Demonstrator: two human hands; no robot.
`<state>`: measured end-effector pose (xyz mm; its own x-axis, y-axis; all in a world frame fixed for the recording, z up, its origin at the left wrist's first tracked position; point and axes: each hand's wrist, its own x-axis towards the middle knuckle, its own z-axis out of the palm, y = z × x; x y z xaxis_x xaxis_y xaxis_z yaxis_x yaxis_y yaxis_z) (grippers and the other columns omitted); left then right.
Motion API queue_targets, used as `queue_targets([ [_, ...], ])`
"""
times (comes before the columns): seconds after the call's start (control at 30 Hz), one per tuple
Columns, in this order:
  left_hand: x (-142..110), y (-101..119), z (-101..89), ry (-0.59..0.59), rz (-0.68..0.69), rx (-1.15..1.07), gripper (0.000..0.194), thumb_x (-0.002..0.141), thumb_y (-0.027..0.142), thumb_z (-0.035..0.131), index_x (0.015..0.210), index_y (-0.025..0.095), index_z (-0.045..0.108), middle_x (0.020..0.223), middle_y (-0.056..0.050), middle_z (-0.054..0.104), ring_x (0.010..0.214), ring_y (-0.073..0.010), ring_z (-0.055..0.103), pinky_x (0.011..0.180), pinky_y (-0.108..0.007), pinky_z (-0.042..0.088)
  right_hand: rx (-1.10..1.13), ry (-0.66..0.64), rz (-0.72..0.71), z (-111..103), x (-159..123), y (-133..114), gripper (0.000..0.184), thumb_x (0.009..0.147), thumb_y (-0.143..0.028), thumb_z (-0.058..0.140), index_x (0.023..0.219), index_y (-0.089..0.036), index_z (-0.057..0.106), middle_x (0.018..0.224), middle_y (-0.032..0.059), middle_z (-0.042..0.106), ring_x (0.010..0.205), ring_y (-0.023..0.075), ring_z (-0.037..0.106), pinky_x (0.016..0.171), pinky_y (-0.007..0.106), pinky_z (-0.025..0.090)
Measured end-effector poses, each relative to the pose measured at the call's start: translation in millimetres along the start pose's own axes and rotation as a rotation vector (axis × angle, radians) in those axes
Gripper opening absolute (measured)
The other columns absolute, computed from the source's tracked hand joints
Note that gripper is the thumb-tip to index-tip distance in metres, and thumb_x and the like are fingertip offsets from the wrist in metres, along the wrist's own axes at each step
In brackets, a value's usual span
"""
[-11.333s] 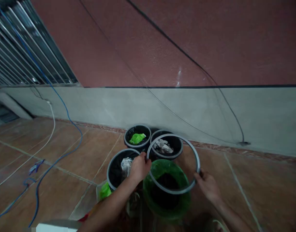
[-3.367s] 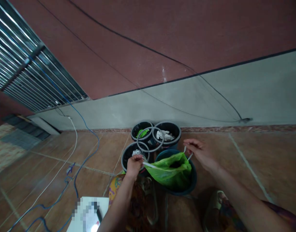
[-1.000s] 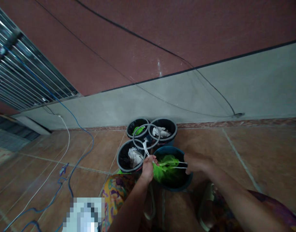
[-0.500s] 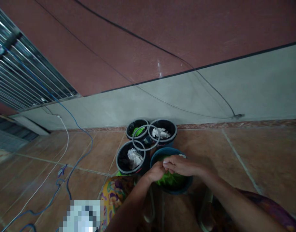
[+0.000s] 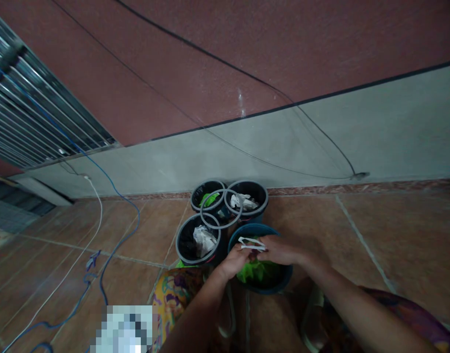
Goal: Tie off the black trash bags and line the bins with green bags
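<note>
A thin white strip (image 5: 252,246), bent into a narrow loop, stretches between my two hands. My left hand (image 5: 235,261) is closed on its left end, and my right hand (image 5: 278,249) pinches the right end. What the strip is made of, I cannot make out. Both hands are above a blue bin (image 5: 290,279) that stands between my feet. Bright green plastic (image 5: 260,272) lies inside this bin, partly hidden under my hands.
Three more bins stand close behind: one bin (image 5: 179,245) and another bin (image 5: 266,206) with white crumpled plastic, and a bin (image 5: 192,206) with green plastic. A loose grey ring (image 5: 221,228) rests across them. A blue cable (image 5: 118,240) and white cable (image 5: 74,264) cross the floor at left.
My hands, which were close together with the white strip mostly hidden, have moved slightly apart. The strip now shows as an open loop between them.
</note>
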<state>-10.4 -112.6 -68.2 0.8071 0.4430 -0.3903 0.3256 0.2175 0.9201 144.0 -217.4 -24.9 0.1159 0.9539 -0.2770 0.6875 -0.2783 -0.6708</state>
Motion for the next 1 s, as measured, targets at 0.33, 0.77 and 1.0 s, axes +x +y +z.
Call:
queue_targets([
  [0.33,3,-6,-9.2,0.155,0.019,0.083,0.021,0.063,0.029,0.077,0.075,0.012,0.074,0.062,0.0,0.062,0.058,-0.0094,0.049,0.059,-0.023,0.037,0.016,-0.233,0.033,-4,-9,5,0.017,0.081,-0.023,0.058,0.071,-0.016,0.07,0.064,0.0045,0.067,0.061,0.0164,0.059,0.057,0.026,0.039],
  [0.77,-14,7,-2.8,0.204,0.408,1.036,0.023,0.084,0.01,0.05,0.095,0.021,0.066,0.086,-0.004,0.071,0.079,-0.0173,0.065,0.069,-0.025,0.041,0.366,0.061,-0.074,25,30,17,0.042,0.08,-0.003,0.04,0.105,-0.016,0.071,0.092,0.0069,0.075,0.083,0.0159,0.068,0.078,0.028,0.052],
  [1.0,-15,-13,1.9,0.389,0.407,1.087,0.017,0.089,0.012,0.049,0.088,0.022,0.062,0.089,-0.004,0.066,0.078,-0.0162,0.061,0.068,-0.025,0.039,0.563,-0.079,-0.027,30,29,16,0.041,0.075,-0.003,0.045,0.105,-0.015,0.07,0.083,0.0026,0.072,0.066,0.0118,0.062,0.064,0.022,0.05],
])
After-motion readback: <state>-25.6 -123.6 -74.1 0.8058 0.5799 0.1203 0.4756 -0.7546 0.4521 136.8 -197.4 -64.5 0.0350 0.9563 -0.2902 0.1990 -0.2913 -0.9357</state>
